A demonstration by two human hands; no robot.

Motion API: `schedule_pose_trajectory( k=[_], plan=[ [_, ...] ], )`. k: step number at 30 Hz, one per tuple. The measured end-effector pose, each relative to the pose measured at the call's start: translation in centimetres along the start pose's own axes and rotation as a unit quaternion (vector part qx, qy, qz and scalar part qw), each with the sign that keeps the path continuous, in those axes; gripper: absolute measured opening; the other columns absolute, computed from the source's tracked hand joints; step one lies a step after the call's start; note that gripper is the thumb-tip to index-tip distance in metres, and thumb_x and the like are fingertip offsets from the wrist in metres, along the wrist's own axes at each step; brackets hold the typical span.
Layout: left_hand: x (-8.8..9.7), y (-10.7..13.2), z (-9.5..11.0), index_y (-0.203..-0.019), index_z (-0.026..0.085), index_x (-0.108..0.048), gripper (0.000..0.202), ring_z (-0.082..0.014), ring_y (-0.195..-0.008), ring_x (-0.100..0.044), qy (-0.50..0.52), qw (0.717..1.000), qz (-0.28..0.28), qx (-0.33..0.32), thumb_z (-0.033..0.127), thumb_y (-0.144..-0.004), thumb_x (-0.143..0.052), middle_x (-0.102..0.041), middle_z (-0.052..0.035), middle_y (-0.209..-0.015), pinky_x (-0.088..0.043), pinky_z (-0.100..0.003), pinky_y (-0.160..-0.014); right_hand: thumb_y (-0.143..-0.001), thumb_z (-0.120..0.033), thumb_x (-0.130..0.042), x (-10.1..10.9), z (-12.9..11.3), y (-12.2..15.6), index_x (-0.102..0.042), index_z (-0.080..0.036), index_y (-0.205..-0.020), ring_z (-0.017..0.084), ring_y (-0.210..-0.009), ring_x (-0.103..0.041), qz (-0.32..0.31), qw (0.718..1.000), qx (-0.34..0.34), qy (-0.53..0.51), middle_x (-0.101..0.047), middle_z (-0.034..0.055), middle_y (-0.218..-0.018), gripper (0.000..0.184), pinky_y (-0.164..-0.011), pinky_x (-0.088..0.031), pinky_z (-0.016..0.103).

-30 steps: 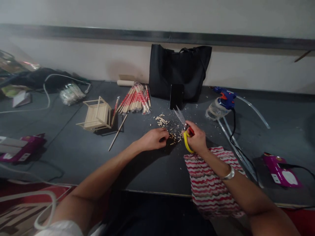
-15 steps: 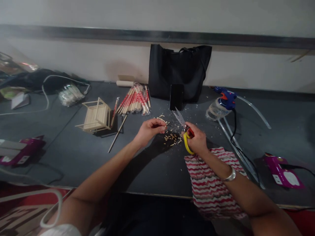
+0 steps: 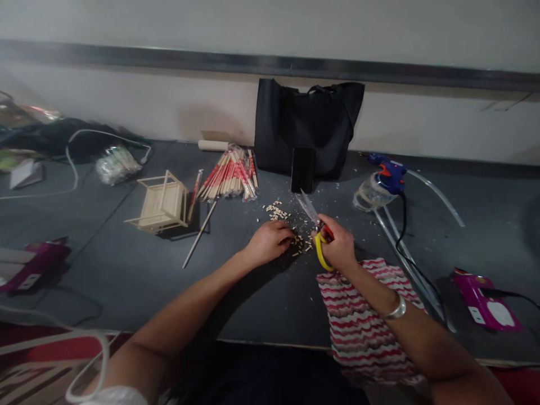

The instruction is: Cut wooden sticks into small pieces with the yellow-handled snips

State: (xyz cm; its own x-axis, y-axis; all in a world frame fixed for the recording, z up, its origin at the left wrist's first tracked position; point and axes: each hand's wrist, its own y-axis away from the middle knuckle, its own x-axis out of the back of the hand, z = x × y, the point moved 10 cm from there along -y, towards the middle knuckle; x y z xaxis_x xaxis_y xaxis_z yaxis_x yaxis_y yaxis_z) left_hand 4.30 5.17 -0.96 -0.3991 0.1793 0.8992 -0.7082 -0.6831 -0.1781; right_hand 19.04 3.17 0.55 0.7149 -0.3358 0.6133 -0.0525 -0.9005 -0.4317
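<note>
My right hand (image 3: 340, 243) is closed around the yellow and red handles of a pair of scissors (image 3: 309, 208). The blades are slightly apart and point away from me, toward the phone. My left hand (image 3: 270, 242) is at the table, fingertips curled together at the edge of a scatter of short cut wooden bits (image 3: 298, 242); whatever is between them is hidden. Just beyond that hand lies a second small heap of wooden bits (image 3: 276, 211). Under my right forearm lies a striped red, white and grey cloth (image 3: 358, 315).
A small wooden stick frame (image 3: 162, 203), a loose stick (image 3: 199, 235) and wrapped chopsticks (image 3: 230, 174) are on the left. A phone (image 3: 302, 170) leans on a black bag (image 3: 310, 126). Rightward are a blue glue gun (image 3: 390, 173) on a jar and a purple box (image 3: 487, 301).
My left hand has come down and toward me, from above the farther heap to the nearer wooden bits, uncovering the farther heap. My right hand stays nearly in place with the scissors.
</note>
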Motion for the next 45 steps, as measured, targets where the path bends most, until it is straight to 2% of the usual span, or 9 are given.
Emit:
schedule_pose_trajectory(
  k=[7, 15, 22, 30, 35, 37, 40, 43, 45],
  plan=[
    [-0.3, -0.2, 0.6, -0.085, 0.016, -0.071, 0.016, -0.0223, -0.087, -0.066, -0.048, 0.998, -0.040, 0.020, 0.013, -0.085, -0.055, -0.069, -0.0092, -0.090, -0.053, -0.034, -0.080, -0.076, -0.026, -0.059, -0.2, 0.0, 0.0, -0.070, -0.020, -0.114, 0.015, -0.057, -0.054, -0.007, 1.000, -0.006, -0.005, -0.060, -0.0019, -0.066, 0.040, -0.063, -0.052, 0.028],
    [-0.3, -0.4, -0.3, -0.081, 0.017, -0.067, 0.013, -0.0194, -0.077, -0.065, -0.010, 0.995, -0.060, 0.078, 0.012, -0.080, -0.055, -0.067, -0.0061, -0.086, -0.052, -0.030, -0.073, -0.075, -0.026, -0.060, -0.1, 0.1, -0.1, -0.070, -0.022, -0.113, 0.015, -0.057, -0.054, -0.007, 1.000, -0.009, 0.007, -0.062, -0.0019, -0.066, 0.040, -0.063, -0.053, 0.029],
    [-0.4, -0.3, -0.3, -0.082, 0.017, -0.067, 0.013, -0.0217, -0.078, -0.066, -0.038, 0.987, -0.107, 0.114, 0.012, -0.079, -0.055, -0.068, -0.0082, -0.089, -0.052, -0.031, -0.071, -0.076, -0.028, -0.061, -0.4, 0.3, -0.1, -0.070, -0.021, -0.114, 0.015, -0.057, -0.055, -0.008, 1.000, -0.009, -0.005, -0.062, -0.0016, -0.067, 0.040, -0.065, -0.053, 0.029],
    [0.0, -0.3, -0.2, -0.077, 0.018, -0.067, 0.010, -0.0208, -0.077, -0.066, -0.028, 0.993, -0.064, 0.098, 0.013, -0.077, -0.058, -0.068, -0.0064, -0.084, -0.053, -0.031, -0.073, -0.075, -0.027, -0.061, -0.4, 0.3, -0.3, -0.071, -0.022, -0.112, 0.015, -0.057, -0.055, 0.001, 1.000, 0.001, 0.001, -0.062, -0.0024, -0.065, 0.039, -0.066, -0.053, 0.029],
    [1.6, 0.0, -0.4, -0.077, 0.018, -0.067, 0.011, -0.0172, -0.078, -0.066, 0.065, 0.994, 0.040, 0.081, 0.010, -0.075, -0.059, -0.070, -0.0039, -0.084, -0.054, -0.030, -0.077, -0.075, -0.027, -0.060, -0.4, 0.2, -0.3, -0.071, -0.021, -0.113, 0.015, -0.057, -0.055, -0.004, 1.000, -0.004, -0.004, -0.063, -0.0019, -0.066, 0.040, -0.065, -0.053, 0.029],
    [2.4, 0.2, -0.6, -0.077, 0.018, -0.067, 0.013, -0.0153, -0.078, -0.066, 0.119, 0.986, 0.087, 0.073, 0.010, -0.075, -0.058, -0.071, -0.0023, -0.083, -0.054, -0.028, -0.078, -0.075, -0.027, -0.060, -0.4, 0.2, -0.4, -0.071, -0.021, -0.113, 0.015, -0.057, -0.055, -0.006, 1.000, -0.002, -0.005, -0.063, -0.0017, -0.066, 0.040, -0.065, -0.054, 0.029],
    [2.8, 0.3, -1.2, -0.074, 0.018, -0.067, 0.011, -0.0134, -0.074, -0.065, 0.198, 0.969, 0.125, 0.081, 0.010, -0.074, -0.059, -0.071, -0.0005, -0.079, -0.053, -0.026, -0.074, -0.074, -0.027, -0.060, -0.4, 0.0, -0.4, -0.071, -0.020, -0.113, 0.015, -0.058, -0.056, -0.005, 1.000, 0.002, -0.006, -0.064, -0.0014, -0.067, 0.040, -0.066, -0.054, 0.029],
    [2.4, 0.1, -1.8, -0.072, 0.017, -0.067, 0.008, -0.0120, -0.069, -0.063, 0.275, 0.946, 0.129, 0.115, 0.011, -0.072, -0.062, -0.070, 0.0007, -0.074, -0.051, -0.025, -0.070, -0.074, -0.027, -0.059, -0.4, 0.1, -0.3, -0.071, -0.021, -0.113, 0.015, -0.059, -0.057, -0.002, 1.000, 0.004, -0.005, -0.065, -0.0011, -0.068, 0.040, -0.067, -0.054, 0.030],
    [1.4, -0.2, -2.3, -0.072, 0.017, -0.066, 0.005, -0.0104, -0.063, -0.060, 0.350, 0.918, 0.108, 0.153, 0.012, -0.071, -0.064, -0.068, 0.0025, -0.068, -0.049, -0.023, -0.065, -0.074, -0.026, -0.059, -0.4, 0.0, -0.3, -0.071, -0.020, -0.113, 0.015, -0.059, -0.057, -0.001, 1.000, 0.008, -0.004, -0.065, -0.0009, -0.069, 0.041, -0.067, -0.054, 0.029]
  ],
)
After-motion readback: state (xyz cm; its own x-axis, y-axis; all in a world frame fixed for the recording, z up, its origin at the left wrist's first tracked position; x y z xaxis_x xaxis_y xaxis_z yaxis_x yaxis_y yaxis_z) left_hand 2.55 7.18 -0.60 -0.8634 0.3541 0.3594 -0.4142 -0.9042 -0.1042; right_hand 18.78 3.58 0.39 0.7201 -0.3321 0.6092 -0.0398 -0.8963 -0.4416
